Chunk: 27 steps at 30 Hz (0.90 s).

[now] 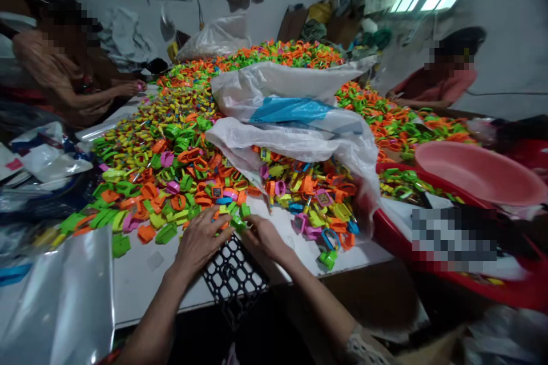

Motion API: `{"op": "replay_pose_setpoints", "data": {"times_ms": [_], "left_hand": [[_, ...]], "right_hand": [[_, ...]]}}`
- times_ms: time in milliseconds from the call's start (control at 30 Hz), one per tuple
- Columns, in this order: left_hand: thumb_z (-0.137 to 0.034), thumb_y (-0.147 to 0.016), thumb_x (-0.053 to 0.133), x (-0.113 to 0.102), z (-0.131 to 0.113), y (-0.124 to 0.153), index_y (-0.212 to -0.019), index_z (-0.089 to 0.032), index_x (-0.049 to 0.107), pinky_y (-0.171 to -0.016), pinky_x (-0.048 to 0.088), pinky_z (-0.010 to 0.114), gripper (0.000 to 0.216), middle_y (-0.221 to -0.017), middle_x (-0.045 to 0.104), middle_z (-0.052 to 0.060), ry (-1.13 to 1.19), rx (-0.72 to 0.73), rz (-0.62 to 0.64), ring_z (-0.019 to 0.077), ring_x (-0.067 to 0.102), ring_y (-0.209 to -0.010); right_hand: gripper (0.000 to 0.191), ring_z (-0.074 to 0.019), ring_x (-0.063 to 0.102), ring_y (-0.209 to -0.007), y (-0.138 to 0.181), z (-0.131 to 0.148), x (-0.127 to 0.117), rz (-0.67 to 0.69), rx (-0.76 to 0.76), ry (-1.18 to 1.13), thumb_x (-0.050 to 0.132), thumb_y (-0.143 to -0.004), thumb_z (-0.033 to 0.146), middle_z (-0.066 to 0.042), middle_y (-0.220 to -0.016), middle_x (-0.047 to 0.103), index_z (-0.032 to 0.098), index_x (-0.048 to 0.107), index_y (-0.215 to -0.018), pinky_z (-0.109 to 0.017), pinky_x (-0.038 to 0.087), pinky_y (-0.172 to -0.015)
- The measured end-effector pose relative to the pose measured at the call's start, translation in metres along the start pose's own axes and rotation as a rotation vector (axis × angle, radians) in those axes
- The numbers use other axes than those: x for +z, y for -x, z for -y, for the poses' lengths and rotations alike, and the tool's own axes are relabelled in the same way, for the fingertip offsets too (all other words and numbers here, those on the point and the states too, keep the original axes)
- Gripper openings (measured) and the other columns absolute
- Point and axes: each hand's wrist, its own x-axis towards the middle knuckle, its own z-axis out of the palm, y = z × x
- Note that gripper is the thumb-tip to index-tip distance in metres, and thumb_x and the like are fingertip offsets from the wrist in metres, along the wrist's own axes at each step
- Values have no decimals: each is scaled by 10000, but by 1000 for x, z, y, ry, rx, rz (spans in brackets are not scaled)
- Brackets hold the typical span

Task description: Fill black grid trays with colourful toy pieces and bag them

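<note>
Stage: one green piece in hand; judged as mid-handling, with the outcome of this piece not readable.
Done: no finished lot can be told apart from the loose stock.
Left: by judgement, a great deal, if the loose stock all belongs to the work; the heap spreads far back over the counter.
Green piece: at the front of the counter, between the two hands, just above the far end of a black grid; bright green, small, glossy, apparently moulded plastic; finer detail hidden by fingers and blur.
Right hand: fingers bent in, seemingly gripping the green piece.
Left hand: fingers curled close at the piece's other side; whether they grip it is not clear from this view.
Heap: many watch-like pieces in orange, green, yellow and pink, some with a dial-like square; tangled, lying at all angles.
Sack: white with a blue patch, slumped across the middle, mixed pieces at its mouth.
Stray: one green clasp-like item near the counter's front edge, right of the hands.
Basin: pink, far right, above a red tub.
</note>
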Motion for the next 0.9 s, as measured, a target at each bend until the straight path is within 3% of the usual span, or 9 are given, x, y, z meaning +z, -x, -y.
{"op": "replay_pose_setpoints", "data": {"times_ms": [133, 300, 400, 500, 567, 667, 767, 900], "left_hand": [[-406, -909, 428, 2, 2, 2, -1067, -285, 650, -940, 462, 390, 299, -1213, 583, 73, 51, 49, -3, 234, 554, -1112], [-448, -904, 431, -14, 5, -2, -1128, -275, 620, -976, 434, 466, 340, -1354, 482, 85, 117, -33, 8, 271, 510, -1186], [-517, -869, 475, -24, 7, -15, -1308, -244, 473, -1032, 374, 501, 517, -1464, 347, 114, 170, -64, -39, 290, 399, -1298], [-519, -796, 590, -20, 6, -29, -1333, -192, 438, -1021, 384, 508, 647, -1404, 438, 147, 159, 32, 138, 307, 430, -1274], [-464, -780, 626, -10, 4, -31, -1256, -183, 517, -976, 433, 476, 563, -1315, 529, 145, 130, 60, 250, 301, 511, -1193], [-410, -798, 613, 0, 1, -27, -1174, -180, 575, -952, 456, 428, 443, -1254, 570, 133, 115, 65, 235, 272, 555, -1134], [-457, -802, 604, 2, 1, -21, -1181, -178, 569, -959, 452, 419, 472, -1250, 571, 130, 134, 108, 209, 264, 552, -1137], [-490, -795, 609, 1, 2, -20, -1226, -183, 542, -965, 449, 426, 534, -1272, 558, 138, 144, 96, 216, 272, 539, -1160]], "right_hand": [[276, -211, 630, -901, -14, -20, -43, -38, 333, 389, 468, -896, 190, -147, -1071, 628, 145, 527, -1161, -282, 457, -743], [285, -228, 630, -889, -23, -28, -44, -48, 396, 428, 440, -858, 106, -153, -1006, 639, 131, 523, -1130, -300, 449, -725], [254, -188, 612, -784, -6, -27, -36, -137, 327, 163, 490, -814, 144, -89, -925, 641, 150, 528, -1065, -274, 439, -680], [262, -133, 547, -655, 13, -17, -19, -204, 187, -502, 532, -770, 228, -4, -790, 605, 175, 520, -1026, -232, 419, -593], [277, -113, 509, -609, 21, -7, -3, -145, 162, -862, 556, -748, 261, 16, -746, 581, 179, 531, -1012, -213, 396, -545], [236, -110, 503, -591, 23, 6, 20, -31, 246, -1185, 615, -707, 299, 14, -698, 569, 167, 553, -893, -207, 381, -519], [213, -126, 538, -630, 19, 8, 31, -35, 296, -1277, 623, -707, 313, 9, -705, 574, 173, 541, -844, -233, 426, -572], [55, -126, 513, -655, 11, -2, 38, -84, 107, -869, 561, -699, 179, 18, -695, 550, 173, 537, -748, -239, 428, -627]]}}
